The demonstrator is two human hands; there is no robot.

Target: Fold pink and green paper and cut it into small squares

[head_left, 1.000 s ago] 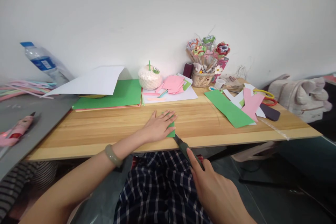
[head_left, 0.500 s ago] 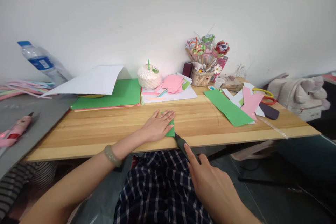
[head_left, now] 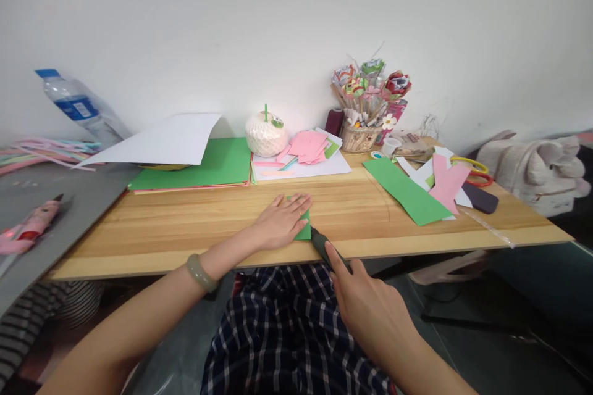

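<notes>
My left hand (head_left: 283,222) lies flat, fingers stretched out, on a small green paper (head_left: 304,232) near the table's front edge. Part of that paper is hidden under the palm and fingers. My right hand (head_left: 364,296) is wrapped round a dark green craft knife (head_left: 324,247), index finger laid along its top. The knife's tip is at the right edge of the green paper; the blade itself is too small to make out.
Behind lie green sheets (head_left: 227,163), a white wrapped coconut (head_left: 265,134), pink papers (head_left: 308,147) and a basket of paper flowers (head_left: 360,136). At right are a green strip (head_left: 405,190) and a grey-white bag (head_left: 519,166); at left, a pink glue gun (head_left: 39,219).
The knife tip has moved slightly up along the right edge of the green paper. The whole view has shifted a little; my left hand remains on the paper.
</notes>
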